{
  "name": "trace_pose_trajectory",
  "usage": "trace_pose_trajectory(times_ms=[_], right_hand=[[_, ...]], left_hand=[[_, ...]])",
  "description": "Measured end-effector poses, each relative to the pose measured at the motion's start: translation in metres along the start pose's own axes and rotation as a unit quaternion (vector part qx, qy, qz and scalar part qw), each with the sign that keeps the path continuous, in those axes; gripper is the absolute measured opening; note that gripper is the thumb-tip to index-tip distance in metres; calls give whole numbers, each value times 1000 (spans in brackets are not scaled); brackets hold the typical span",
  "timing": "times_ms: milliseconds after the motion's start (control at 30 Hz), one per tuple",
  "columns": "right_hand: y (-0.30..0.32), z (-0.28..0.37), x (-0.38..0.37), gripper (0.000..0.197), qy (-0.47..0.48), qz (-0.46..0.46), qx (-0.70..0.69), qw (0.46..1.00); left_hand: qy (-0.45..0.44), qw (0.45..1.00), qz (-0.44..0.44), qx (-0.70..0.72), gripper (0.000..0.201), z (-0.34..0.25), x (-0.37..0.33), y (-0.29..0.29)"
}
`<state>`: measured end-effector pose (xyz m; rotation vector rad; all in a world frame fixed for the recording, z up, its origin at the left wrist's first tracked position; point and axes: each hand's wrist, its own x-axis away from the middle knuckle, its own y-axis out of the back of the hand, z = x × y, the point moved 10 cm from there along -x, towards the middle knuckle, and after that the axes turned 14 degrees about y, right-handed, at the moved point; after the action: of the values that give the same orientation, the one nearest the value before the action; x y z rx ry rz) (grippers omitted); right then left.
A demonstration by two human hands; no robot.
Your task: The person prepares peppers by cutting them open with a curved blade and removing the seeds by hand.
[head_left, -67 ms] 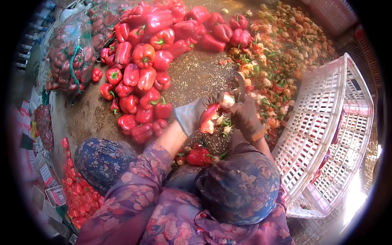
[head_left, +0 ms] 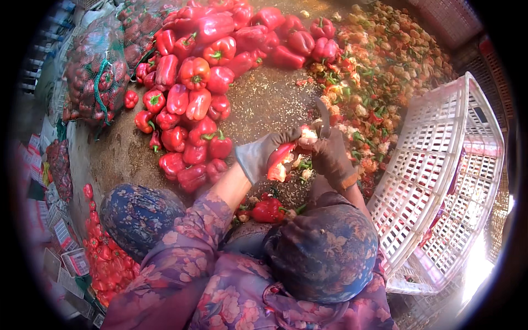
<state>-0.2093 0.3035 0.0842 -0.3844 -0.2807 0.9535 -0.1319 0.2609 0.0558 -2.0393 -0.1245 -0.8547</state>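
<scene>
My left hand point(head_left: 269, 149), in a brown and grey glove, is closed round a cut-open red bell pepper point(head_left: 281, 155) whose pale inside shows. Its whitish seed core point(head_left: 308, 135) sits between my two hands. In my gloved right hand point(head_left: 334, 159) is a knife point(head_left: 324, 116) with a short curved blade; the blade points up and away, and the fingers hide its handle. Another red pepper point(head_left: 268, 210) lies between my knees, below the hands.
Whole red peppers point(head_left: 193, 104) are heaped ahead and to the left. Cut-out cores point(head_left: 393, 60) form a pile at the far right. A white plastic crate point(head_left: 423, 159) stands tilted by my right knee. Net sacks of peppers point(head_left: 96, 77) stand at the far left, and seeds litter the floor.
The pepper and its core have tilted slightly between my hands, and the knife blade has turned a little. Both hands keep their hold in nearly the same place.
</scene>
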Motion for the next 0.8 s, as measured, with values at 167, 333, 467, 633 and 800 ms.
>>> trace_pose_trajectory(times_ms=[167,333,467,633,800], right_hand=[[8,9,6,22,-14,-131,-35,991],[110,24,-3,29,197,-258,398,858],[104,44,26,53,98,-279,232,927],[60,-49,30,54,26,-114,-282,952],[27,79,32,61,130,-77,-372,916]], left_hand=[[19,996,84,15,37,12,-3,-9],[-46,990,-127,31,30,9,-11,31],[-142,975,-135,102,44,-26,-2,6],[-339,903,-101,-243,42,-67,33,-64],[-144,348,-706,-600,17,-87,136,136]])
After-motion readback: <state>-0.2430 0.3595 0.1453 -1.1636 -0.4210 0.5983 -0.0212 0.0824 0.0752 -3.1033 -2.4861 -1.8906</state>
